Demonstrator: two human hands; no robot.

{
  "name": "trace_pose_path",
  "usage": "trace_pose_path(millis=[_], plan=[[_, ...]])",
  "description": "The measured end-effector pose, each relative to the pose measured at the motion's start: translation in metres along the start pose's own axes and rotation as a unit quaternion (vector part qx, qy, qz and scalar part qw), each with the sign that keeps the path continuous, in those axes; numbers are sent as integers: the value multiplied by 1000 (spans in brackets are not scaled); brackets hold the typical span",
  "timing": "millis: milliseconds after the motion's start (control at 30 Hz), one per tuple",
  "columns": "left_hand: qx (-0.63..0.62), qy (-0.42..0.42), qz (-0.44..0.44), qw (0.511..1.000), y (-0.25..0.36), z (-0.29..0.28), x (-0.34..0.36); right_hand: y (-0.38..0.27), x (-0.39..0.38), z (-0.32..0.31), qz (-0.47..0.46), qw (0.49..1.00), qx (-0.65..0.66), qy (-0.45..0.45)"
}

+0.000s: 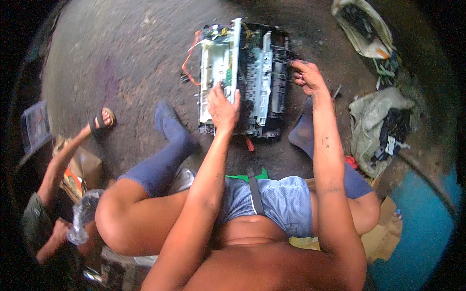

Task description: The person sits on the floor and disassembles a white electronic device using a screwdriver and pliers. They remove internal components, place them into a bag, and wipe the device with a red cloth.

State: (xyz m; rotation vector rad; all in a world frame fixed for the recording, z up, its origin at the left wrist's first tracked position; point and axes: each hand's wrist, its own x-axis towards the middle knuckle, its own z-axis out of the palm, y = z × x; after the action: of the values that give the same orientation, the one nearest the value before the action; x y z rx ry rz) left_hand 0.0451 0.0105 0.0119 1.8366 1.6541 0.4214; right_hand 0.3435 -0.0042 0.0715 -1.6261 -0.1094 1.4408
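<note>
A partly stripped printer chassis (255, 82) lies on the dark floor before me, with white plastic frames, black inner parts and exposed wires. My left hand (223, 109) rests on its white left section, the thumb apart from the fingers near a long pale rail (236, 53). At the chassis's right edge is my right hand (308, 77), fingers curled and pinched together. What they hold, if anything, cannot be made out. An orange cable (184, 63) loops out from the chassis's left side. A small red piece (250, 144) sits at its near edge.
My legs in blue socks (170, 131) flank the chassis. To the right lie an open sack (364, 29) and a greyish sack with dark scraps (378, 126). Cardboard (386, 233) is at lower right. Another person's sandalled foot (104, 119) and hand with a clear plastic bag (82, 218) are at left.
</note>
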Motion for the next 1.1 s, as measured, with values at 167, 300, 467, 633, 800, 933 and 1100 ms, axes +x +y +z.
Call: trace_pose_path(millis=[167,300,467,633,800,933,1100], plan=[[16,34,36,999,-14,8,3,1,-43,-48,-25,989,147,11],[15,20,41,999,-4,16,4,23,-79,-134,-38,933,357,29],[32,38,48,998,-43,21,14,38,-128,-236,-62,846,507,157],[50,37,92,994,-29,32,6,54,-215,-419,-156,747,573,300],[81,51,79,992,-42,20,15,13,-220,-539,-205,712,561,369],[-12,-18,-37,999,-22,16,10,40,-212,-579,-149,808,53,568],[42,21,41,998,3,-4,5,126,-58,-301,-198,880,-49,430]])
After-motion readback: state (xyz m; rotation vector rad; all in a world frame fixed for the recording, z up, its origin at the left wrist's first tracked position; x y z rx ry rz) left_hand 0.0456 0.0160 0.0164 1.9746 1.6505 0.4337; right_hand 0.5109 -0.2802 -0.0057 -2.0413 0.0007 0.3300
